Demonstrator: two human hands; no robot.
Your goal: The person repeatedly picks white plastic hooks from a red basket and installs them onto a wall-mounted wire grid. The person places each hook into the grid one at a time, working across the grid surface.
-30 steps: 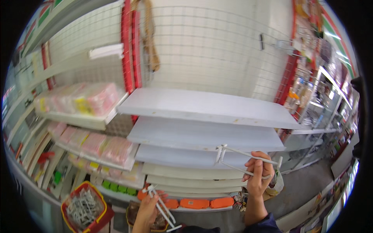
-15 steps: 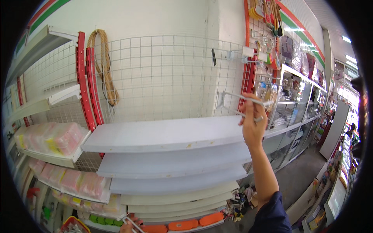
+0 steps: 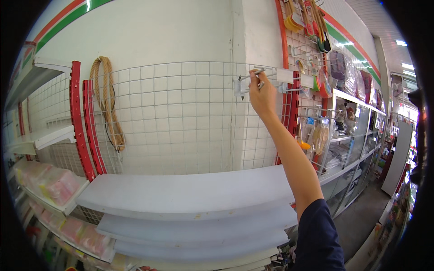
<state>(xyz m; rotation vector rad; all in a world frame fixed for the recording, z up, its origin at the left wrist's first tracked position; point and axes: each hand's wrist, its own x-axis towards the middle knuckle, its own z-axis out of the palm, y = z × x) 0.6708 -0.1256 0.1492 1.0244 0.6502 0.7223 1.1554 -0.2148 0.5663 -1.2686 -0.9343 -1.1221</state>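
My right hand is raised to the upper right part of the white wire grid panel. Its fingers are closed around a metal display hook, whose back end lies at the grid beside another hook with a white label holder. Whether the held hook is latched on the wires I cannot tell. Only a sliver of my left hand shows at the bottom edge, below the stacked white shelves; its fingers are mostly cut off.
A coiled rope hangs at the panel's left, by red uprights. Pink-and-yellow packs fill the left shelves. Kitchen utensils hang at right, beside a glass-fronted cabinet.
My right hand has carried the hook up and left to the grid's upper part. The view has tilted upward; my left hand, earlier holding wire hooks, has almost left the picture.
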